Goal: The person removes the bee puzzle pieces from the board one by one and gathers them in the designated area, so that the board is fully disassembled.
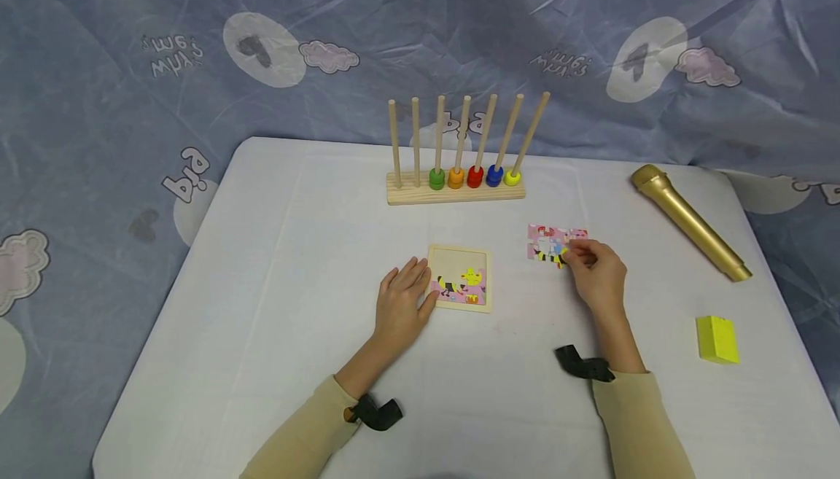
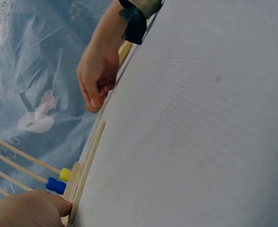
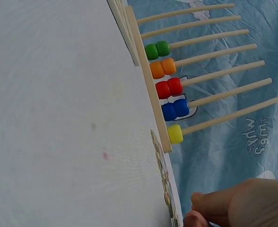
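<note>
A square wooden puzzle tray [image 1: 461, 248] lies on the table with pink, yellow and black pieces in its lower part. My left hand [image 1: 402, 304] rests along the tray's left side, fingers straight; in the left wrist view its thumb [image 2: 58, 204] touches the frame. Right of the tray lies a group of pink jigsaw pieces [image 1: 541, 233]. At their lower right corner my right hand [image 1: 599, 275] pinches a yellow-and-black puzzle piece [image 1: 561, 259] between thumb and fingers. The right wrist view shows the thumb and a fingertip beside the pieces [image 3: 163, 177], seen edge-on.
Behind the tray stands a wooden peg rack [image 1: 426, 196] with coloured beads on several of its upright pegs. A gold microphone [image 1: 695, 227] lies at the right, and nearer the front is a yellow block [image 1: 717, 340]. A patterned blue cloth [image 1: 420, 34] hangs behind the white table [image 1: 282, 260].
</note>
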Demonstrator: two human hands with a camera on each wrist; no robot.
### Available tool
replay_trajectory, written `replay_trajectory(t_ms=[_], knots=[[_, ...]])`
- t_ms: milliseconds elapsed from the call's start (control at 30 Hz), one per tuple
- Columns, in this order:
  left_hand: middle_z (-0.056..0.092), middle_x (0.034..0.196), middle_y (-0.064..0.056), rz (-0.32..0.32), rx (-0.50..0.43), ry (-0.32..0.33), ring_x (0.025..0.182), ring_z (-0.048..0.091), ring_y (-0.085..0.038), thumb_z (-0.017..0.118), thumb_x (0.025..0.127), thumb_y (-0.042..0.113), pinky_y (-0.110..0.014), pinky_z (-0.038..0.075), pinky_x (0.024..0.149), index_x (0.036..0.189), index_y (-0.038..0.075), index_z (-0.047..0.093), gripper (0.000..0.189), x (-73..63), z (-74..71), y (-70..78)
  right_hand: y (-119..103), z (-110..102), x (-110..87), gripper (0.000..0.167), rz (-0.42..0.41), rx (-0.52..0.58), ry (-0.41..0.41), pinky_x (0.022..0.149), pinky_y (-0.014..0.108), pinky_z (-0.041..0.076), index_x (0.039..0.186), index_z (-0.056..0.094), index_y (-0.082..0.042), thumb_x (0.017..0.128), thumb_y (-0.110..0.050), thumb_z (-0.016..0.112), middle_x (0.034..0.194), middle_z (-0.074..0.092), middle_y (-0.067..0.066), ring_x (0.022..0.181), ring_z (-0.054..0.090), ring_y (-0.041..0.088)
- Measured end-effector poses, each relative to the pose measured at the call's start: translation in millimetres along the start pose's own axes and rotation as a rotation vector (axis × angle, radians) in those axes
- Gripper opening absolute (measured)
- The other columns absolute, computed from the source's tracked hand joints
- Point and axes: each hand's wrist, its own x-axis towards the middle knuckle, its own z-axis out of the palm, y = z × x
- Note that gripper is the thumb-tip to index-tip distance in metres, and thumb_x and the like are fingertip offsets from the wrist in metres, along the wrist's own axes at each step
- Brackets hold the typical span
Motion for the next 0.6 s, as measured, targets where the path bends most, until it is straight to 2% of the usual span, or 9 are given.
replay_trajectory(t_ms=[133,267,367,600], knots=[[0.06,0.137,-0.008,-0.004,-0.001,-0.004,0.133,0.052,-0.024,0.07,0.089,0.026,-0.051,0.037,0.108,0.122,0.003,0.068,0.04,0.2,-0.2,0.0,-6.6,1.3,-3.0,0.023,-0.002,0.05,0.025,0.066,0.008,0.036,0.111,0.071,0.0,0.091,-0.008,0.066,0.096,0.064,0.014,0.073,0.045,-0.01],[0.06,0.138,-0.007,-0.013,-0.003,-0.014,0.134,0.052,-0.023,0.07,0.09,0.026,-0.05,0.037,0.109,0.122,0.003,0.068,0.04,0.3,-0.5,0.1,-18.9,7.8,-10.7,0.021,-0.078,0.094,0.005,0.064,0.005,0.037,0.109,0.071,0.0,0.09,-0.006,0.066,0.092,0.064,0.013,0.073,0.047,-0.007],[0.059,0.138,-0.007,-0.017,-0.003,-0.02,0.134,0.051,-0.023,0.069,0.09,0.026,-0.05,0.036,0.109,0.123,0.003,0.068,0.04,0.4,-0.8,0.2,-31.2,16.1,-19.2,0.02,-0.153,0.119,-0.057,0.062,0.005,0.038,0.107,0.072,0.0,0.088,-0.005,0.068,0.088,0.064,0.013,0.073,0.049,-0.004],[0.06,0.138,-0.008,-0.015,-0.007,-0.016,0.134,0.051,-0.023,0.069,0.091,0.026,-0.05,0.037,0.109,0.123,0.002,0.068,0.04,0.3,-0.6,0.5,-61.6,39.3,-39.7,0.023,-0.275,0.114,-0.264,0.063,0.013,0.039,0.109,0.071,-0.001,0.086,-0.007,0.072,0.089,0.064,0.011,0.076,0.052,0.015]])
